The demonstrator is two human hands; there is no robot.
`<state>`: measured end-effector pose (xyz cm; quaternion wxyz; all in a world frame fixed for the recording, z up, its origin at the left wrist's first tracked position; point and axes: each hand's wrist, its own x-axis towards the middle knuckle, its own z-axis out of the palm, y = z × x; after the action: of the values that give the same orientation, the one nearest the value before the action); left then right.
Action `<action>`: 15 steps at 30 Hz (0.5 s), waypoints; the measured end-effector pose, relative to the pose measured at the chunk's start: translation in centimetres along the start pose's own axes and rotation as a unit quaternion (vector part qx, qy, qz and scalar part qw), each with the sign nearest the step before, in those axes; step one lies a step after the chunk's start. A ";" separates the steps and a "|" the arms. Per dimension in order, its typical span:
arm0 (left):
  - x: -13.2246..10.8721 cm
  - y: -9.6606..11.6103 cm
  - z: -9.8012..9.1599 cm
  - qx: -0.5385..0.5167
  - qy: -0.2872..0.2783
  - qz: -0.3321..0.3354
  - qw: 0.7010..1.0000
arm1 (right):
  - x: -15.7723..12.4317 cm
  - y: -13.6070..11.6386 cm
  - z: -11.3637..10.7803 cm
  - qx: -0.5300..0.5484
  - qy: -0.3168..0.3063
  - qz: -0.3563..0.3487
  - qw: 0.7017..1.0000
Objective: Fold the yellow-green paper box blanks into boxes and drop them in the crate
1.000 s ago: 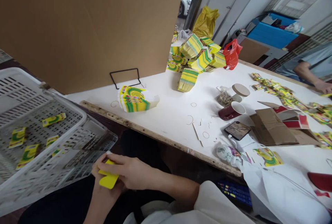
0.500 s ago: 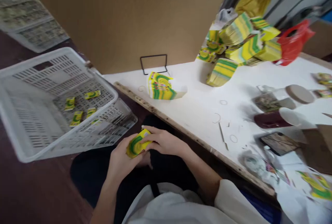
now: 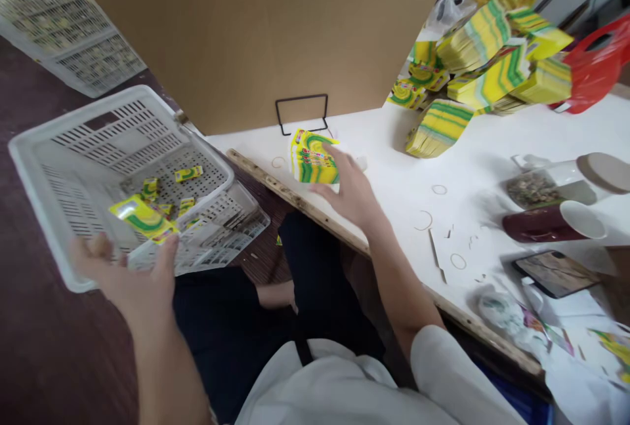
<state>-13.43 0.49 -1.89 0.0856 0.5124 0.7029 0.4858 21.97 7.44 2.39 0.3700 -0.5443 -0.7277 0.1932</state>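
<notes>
My left hand (image 3: 128, 275) is out over the near rim of a white slotted basket (image 3: 44, 189), fingers spread. A folded yellow-and-green packet (image 3: 142, 218) sits just above its fingertips, over the basket; no finger is closed round it. Several small folded packets (image 3: 188, 174) lie on the basket floor. My right hand (image 3: 350, 194) reaches across the table edge with fingers stretched out, its tips at a fanned stack of flat yellow-green packets (image 3: 311, 156) on the white table (image 3: 394, 176).
A brown cardboard wall (image 3: 256, 25) stands behind a black wire stand (image 3: 301, 113). Bundles of yellow-green packets (image 3: 487, 58) and a red bag (image 3: 593, 64) are piled at the back right. A maroon cup (image 3: 546, 223), a jar (image 3: 536, 185) and a phone (image 3: 556, 273) lie right. Another basket (image 3: 59, 25) is far left.
Both hands were together in my lap on one packet. They have parted: the left moved out over the basket with the packet, the right went up to the stack on the table.
</notes>
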 end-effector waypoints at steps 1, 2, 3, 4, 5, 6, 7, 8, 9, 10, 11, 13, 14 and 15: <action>-0.3 -0.1 0.1 -0.004 -0.001 -0.015 1.000 | 1.8 0.7 -0.6 -0.030 -0.001 0.007 1.000; -1.0 -0.2 0.5 -0.016 -0.019 -0.025 0.999 | 3.5 1.3 -1.0 -0.062 -0.013 0.019 0.998; -1.9 -0.3 0.9 -0.033 -0.051 -0.031 0.998 | 4.9 2.0 -1.3 -0.093 -0.029 0.040 0.994; -2.9 -0.4 1.3 -0.049 -0.088 -0.034 0.994 | 6.0 2.5 -1.5 -0.119 -0.049 0.058 0.990; -3.9 -0.5 1.7 -0.057 -0.117 -0.038 0.991 | 6.7 3.0 -1.7 -0.139 -0.063 0.067 0.986; -4.9 -0.8 2.0 -0.059 -0.137 -0.045 0.988 | 7.1 3.4 -1.8 -0.156 -0.068 0.070 0.983; -5.6 -1.1 2.1 -0.058 -0.150 -0.051 0.986 | 7.1 3.7 -1.8 -0.172 -0.063 0.069 0.981; -6.3 -1.5 2.2 -0.055 -0.157 -0.057 0.984 | 6.8 3.8 -1.9 -0.187 -0.053 0.071 0.978; -6.7 -1.8 2.1 -0.051 -0.163 -0.061 0.983 | 6.4 3.9 -1.9 -0.206 -0.040 0.084 0.974; -7.1 -2.2 2.1 -0.048 -0.172 -0.064 0.982 | 5.9 3.8 -1.8 -0.227 -0.033 0.109 0.967; -7.3 -2.4 2.0 -0.046 -0.185 -0.067 0.979 | 5.5 3.8 -1.6 -0.248 -0.033 0.140 0.958; -7.5 -2.6 2.1 -0.050 -0.212 -0.068 0.974 | 4.8 3.8 -1.2 -0.270 -0.044 0.185 0.944; -7.6 -2.6 2.2 -0.055 -0.224 -0.067 0.971 | 4.7 3.8 -0.9 -0.270 -0.049 0.195 0.942; -7.7 -2.4 2.4 -0.060 -0.234 -0.063 0.968 | 4.7 3.8 -0.6 -0.267 -0.051 0.199 0.942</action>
<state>-9.90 -4.25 -7.90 0.3089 0.5601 0.6639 0.3873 24.27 13.04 1.69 0.1279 -0.7462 -0.6473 0.0888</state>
